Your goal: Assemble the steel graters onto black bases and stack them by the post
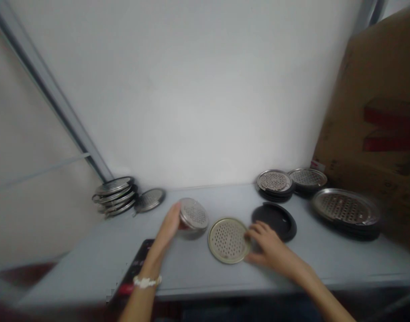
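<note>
Left hand: fingers wrapped round the edge of a steel disc, which is held tilted just above the surface. Motion blur, so I can't tell how firm the grip is.

Right hand: fingers spread, tips on the right rim of the gold disc. That disc lies flat and isn't pinched. Black ring sits just behind the knuckles.

Further out there's a leaning stack far left and a black device by the left wrist.

Risks, as I judge them:
- An edge-only hold on the thin steel disc could slip, dropping it onto the gold disc.
- Fingertip pressure on the rim could skate the gold disc.
- The right hand could nudge the ring.
</note>
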Available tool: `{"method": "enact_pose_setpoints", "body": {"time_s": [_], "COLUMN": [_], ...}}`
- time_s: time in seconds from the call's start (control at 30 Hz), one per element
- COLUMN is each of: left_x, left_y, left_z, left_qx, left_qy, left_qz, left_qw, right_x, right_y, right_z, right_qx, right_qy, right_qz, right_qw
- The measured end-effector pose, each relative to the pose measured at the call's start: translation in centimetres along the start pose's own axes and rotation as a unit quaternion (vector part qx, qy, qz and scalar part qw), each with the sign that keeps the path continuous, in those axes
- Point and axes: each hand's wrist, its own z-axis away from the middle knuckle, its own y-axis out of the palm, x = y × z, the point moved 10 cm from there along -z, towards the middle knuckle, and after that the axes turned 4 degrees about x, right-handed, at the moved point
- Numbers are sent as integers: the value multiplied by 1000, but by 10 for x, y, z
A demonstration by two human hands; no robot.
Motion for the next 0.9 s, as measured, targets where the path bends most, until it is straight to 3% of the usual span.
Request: {"method": "enact_pose_setpoints", "body": {"time_s": [0.17, 0.4, 0.5, 0.6, 0.7, 0.8, 0.9], "left_x": [10, 11, 9, 4, -2, -2, -2], "left_y": [-20, -15, 8, 52, 92, 113, 119], "left_z": [-5, -8, -2, 10, 24, 33, 38], "left_qx": [-47, -41, 5, 114, 194, 214, 212], "left_qy": [-11, -14, -29, -46, -46, -44, -44], "left_qz": [-122, -82, 3, 98, 112, 104, 98], "left_qw": [991, 996, 1000, 988, 974, 970, 971], "right_x": [2, 0, 1, 1, -3, -5, -4], "right_y": [-2, -1, -1, -2, -1, -1, -1], "right_z": [1, -1, 0, 0, 1, 1, 1], "right_qx": [2, 1, 1, -1, 2, 2, 4], "right_qy": [4, 11, 12, 21, 44, 54, 53], "right_qz": [-1, 1, 2, -7, -25, -29, -28], "right_qw": [1000, 1000, 1000, 1000, 999, 998, 998]}}
